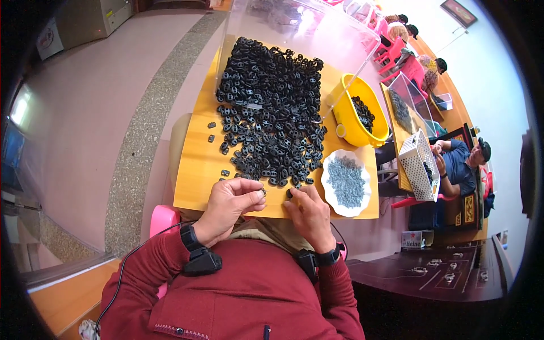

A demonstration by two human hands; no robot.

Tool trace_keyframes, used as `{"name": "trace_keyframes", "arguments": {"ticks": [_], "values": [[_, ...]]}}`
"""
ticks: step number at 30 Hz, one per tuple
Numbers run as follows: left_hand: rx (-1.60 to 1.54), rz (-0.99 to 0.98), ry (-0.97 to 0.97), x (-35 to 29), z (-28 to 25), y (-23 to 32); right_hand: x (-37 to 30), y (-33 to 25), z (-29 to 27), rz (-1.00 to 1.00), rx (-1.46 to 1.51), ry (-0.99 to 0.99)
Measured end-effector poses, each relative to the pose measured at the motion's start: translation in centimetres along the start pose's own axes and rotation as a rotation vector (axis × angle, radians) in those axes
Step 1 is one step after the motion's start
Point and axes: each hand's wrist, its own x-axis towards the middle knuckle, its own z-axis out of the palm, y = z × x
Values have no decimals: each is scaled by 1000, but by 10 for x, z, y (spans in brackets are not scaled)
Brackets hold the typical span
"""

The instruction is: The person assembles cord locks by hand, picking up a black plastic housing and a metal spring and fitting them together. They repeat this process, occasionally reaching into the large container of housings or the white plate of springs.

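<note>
My left hand point(230, 203) is closed in a pinch near the table's front edge. Between its thumb and forefinger shows a small, dark, shiny thing, too small to name. Just to the right, my right hand point(309, 212) pinches a small black plastic piece point(289, 193) at its fingertips. Ahead of both hands spreads a big heap of black two-holed plastic pieces point(272, 133), several of them lying loose at its left. Right of my right hand sits a white scalloped dish point(324, 180) full of tiny grey parts point(347, 181), their shape hard to make out.
A clear plastic box point(283, 25) lies open over the heap's far part. Beyond the dish stands a yellow tub point(347, 116) holding more black pieces. Farther right, a person point(462, 161) works beside a white perforated basket point(418, 167). The wooden table point(192, 181) ends close to my body.
</note>
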Motion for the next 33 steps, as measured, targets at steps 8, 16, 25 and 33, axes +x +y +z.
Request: {"name": "trace_keyframes", "arguments": {"ticks": [8,16,25,33], "values": [[3,-12,-5,0,1,-3,-11,-2,-8,-134,-66,-100],[34,-20,0,1,0,-8,-16,-1,-8,-276,-30,-134],[26,-26,14,2,-1,-6,-13,4,-2,-161,263,-26],[-22,16,76,3,-1,-3,2,-20,-4,-34,488,-325]]}}
